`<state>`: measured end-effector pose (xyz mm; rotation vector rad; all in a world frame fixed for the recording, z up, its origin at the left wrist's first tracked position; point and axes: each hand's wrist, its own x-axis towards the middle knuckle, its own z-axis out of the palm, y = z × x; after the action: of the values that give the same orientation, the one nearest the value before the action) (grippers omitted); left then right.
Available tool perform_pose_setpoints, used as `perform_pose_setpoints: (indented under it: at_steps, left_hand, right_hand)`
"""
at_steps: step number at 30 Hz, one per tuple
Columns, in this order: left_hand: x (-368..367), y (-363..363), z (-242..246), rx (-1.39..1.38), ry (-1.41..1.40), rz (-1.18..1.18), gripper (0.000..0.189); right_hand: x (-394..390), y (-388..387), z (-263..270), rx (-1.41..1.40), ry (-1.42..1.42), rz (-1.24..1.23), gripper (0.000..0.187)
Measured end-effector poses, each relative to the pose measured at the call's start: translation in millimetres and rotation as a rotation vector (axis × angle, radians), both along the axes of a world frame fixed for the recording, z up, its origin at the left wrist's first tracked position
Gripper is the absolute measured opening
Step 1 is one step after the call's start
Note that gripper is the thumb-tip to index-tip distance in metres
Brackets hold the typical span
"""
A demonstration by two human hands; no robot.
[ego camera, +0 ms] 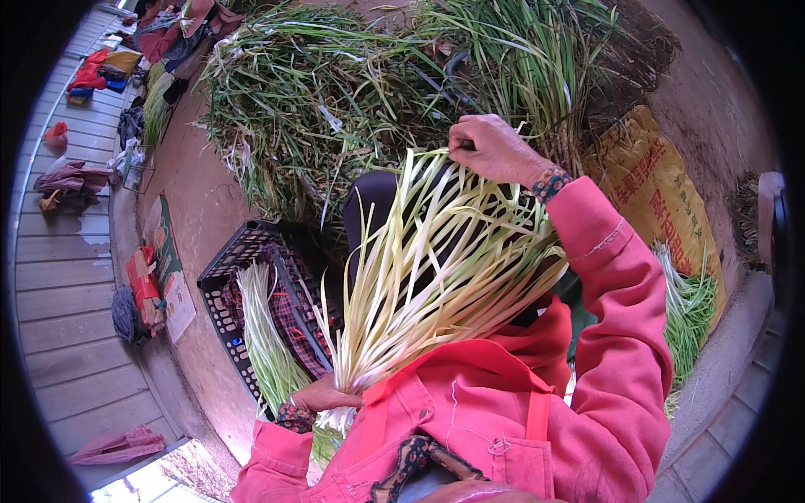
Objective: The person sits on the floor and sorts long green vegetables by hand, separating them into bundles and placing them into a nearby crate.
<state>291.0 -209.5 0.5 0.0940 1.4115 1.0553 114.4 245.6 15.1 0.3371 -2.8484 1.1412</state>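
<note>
A large bunch of pale yellow-green leafy stalks, which look like garlic chives [434, 264], fans out across my lap. My left hand [327, 395] is closed round its white lower ends. Above the bunch, at its leaf tips, my right hand [487, 148] has its fingers pinched together; a leaf seems to be between them, though the fingertips are partly hidden. A smaller bundle of white and green stalks [267, 339] lies on plaid cloth [292, 302] in a black plastic crate [220, 314], just beyond my left hand.
A big heap of green leaves [327, 107] lies ahead, with upright long-leaved plants [528, 56] beside it. A yellow woven sack [654, 182] and another green bundle [685, 320] are at the right. Another person [166, 38] sits at the upper left, near cloths on the ribbed wall [63, 283].
</note>
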Motion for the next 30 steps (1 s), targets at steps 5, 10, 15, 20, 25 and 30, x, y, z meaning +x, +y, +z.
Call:
perform_pose_setpoints:
  at_steps: [5, 10, 15, 20, 25, 30]
  left_hand:
    - [1, 6, 9, 0.001, 0.053, 0.008, 0.048]
    - [0, 9, 28, -0.094, -0.09, 0.057, 0.056]
    - [-6, 6, 41, -0.161, -0.192, 0.082, 0.065]
    - [-5, 9, 41, -0.109, -0.205, 0.095, 0.052]
    - [0, 3, 34, -0.137, -0.215, 0.137, 0.046]
    - [9, -10, 15, -0.044, -0.176, 0.122, 0.055]
  right_hand:
    - [-21, 7, -16, 0.298, 0.212, -0.471, 0.011]
    - [-34, 86, -8, 0.326, 0.073, -0.788, 0.013]
    - [-24, 83, -1, 0.127, -0.041, -0.354, 0.032]
    - [-13, 43, -2, -0.042, -0.3, 0.155, 0.038]
    - [-13, 41, -33, 0.044, -0.168, 0.168, 0.021]
    - [-10, 83, -55, 0.209, -0.155, -0.504, 0.022]
